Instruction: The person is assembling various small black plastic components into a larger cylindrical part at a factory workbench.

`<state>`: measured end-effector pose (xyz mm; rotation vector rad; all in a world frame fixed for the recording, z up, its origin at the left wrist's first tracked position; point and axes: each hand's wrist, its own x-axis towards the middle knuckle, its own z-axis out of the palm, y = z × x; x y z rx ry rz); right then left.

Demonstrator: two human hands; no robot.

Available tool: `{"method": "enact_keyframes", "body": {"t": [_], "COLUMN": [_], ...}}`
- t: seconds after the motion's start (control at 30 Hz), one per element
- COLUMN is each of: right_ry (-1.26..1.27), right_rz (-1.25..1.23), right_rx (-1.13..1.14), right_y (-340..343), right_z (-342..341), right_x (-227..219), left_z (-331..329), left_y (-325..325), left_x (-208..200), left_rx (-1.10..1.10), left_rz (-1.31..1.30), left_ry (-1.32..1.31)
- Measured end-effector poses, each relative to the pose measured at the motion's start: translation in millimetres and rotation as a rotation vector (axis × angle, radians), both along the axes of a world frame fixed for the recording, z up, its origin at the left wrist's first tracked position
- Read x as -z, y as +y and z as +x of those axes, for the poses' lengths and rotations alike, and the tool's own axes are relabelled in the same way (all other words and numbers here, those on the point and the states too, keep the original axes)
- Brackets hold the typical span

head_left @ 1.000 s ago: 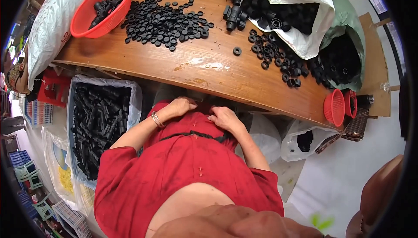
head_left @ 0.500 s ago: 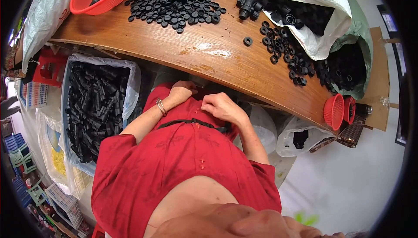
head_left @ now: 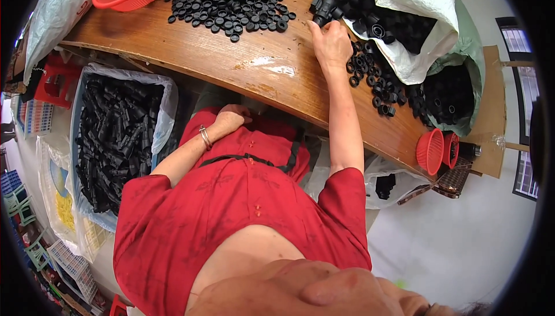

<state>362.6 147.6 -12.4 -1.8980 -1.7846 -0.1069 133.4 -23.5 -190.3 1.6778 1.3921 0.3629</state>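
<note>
My right hand (head_left: 334, 45) is stretched over the table, its thumb and fingers closed around the near end of a black plastic pipe fitting (head_left: 325, 9). That fitting lies beside other black fittings spilling from a white woven sack (head_left: 416, 64). Just to the right of my wrist are several small black rings (head_left: 361, 64). My left hand (head_left: 232, 117) rests on my lap below the table edge, with a bracelet at the wrist. Its fingers lie flat on the red cloth and hold nothing that I can see. A pile of black round caps (head_left: 225, 4) is spread farther left on the table.
A red basket (head_left: 136, 1) with black fittings stands at the table's far left. Left of my lap is a lined bin (head_left: 78, 119) full of black parts. A green sack (head_left: 477, 79) and small red baskets (head_left: 429, 153) are at the right end.
My right hand has left my lap and reached forward over the table to the black fitting, closing on it. The left hand stays on my lap. The whole view has shifted slightly.
</note>
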Motion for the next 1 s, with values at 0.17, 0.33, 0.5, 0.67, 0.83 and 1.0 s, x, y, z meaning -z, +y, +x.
{"method": "enact_keyframes", "body": {"t": [0.17, 0.33, 0.5, 0.67, 0.83, 1.0], "right_ry": [-0.09, 0.058, 0.532, 1.202, 0.933, 0.793], "right_rz": [-0.093, 0.0, 0.28, -0.013, -0.446, -0.631], "right_rx": [0.047, 0.054, -0.025, -0.348, -0.655, -0.899], "right_y": [18.2, 0.6, -26.7, -92.3, -132.7, -125.9], "right_z": [-3.4, 7.9, 22.6, 24.0, 20.4, 5.3], "right_x": [14.6, 24.2, 26.1, -5.0, -46.5, -51.5], "left_z": [-3.0, -2.6, -4.6, -3.7, -4.2, 14.3], "left_y": [-4.2, -7.4, -2.3, 9.1, 41.1, 35.8], "left_x": [0.8, -0.7, -17.1, -166.0, -221.4, -154.0], "left_rx": [-0.004, -0.01, 0.163, 0.291, -0.054, 0.297], "left_rz": [0.041, 0.011, -0.019, -0.159, 0.807, -0.867], "left_ry": [-0.004, 0.046, 0.035, -0.476, -0.379, -1.256]}}
